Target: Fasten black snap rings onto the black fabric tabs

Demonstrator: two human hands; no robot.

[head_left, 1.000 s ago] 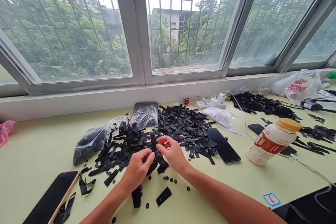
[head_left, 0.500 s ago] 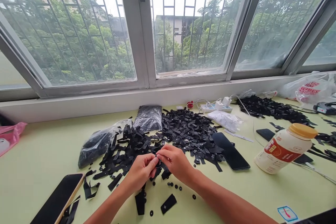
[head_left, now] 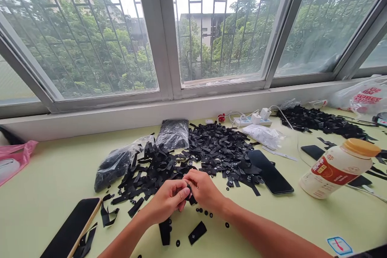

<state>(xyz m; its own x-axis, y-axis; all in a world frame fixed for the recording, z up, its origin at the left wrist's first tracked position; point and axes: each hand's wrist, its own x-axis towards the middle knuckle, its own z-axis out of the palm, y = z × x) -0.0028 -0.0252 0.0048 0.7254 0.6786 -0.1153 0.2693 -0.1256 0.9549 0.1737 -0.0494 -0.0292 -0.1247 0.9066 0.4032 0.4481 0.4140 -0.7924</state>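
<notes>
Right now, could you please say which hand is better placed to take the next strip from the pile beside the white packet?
Probably the right hand: it sits nearer that pile than the left hand, though both appear to hold one small black piece.

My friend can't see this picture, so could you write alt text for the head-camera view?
A person's left hand and right hand meet around a small black piece over a pale green table. Beyond them lie heaps of black strips, with a phone on the left, another phone and a yellow-capped bottle on the right. Windows line the back.
</notes>
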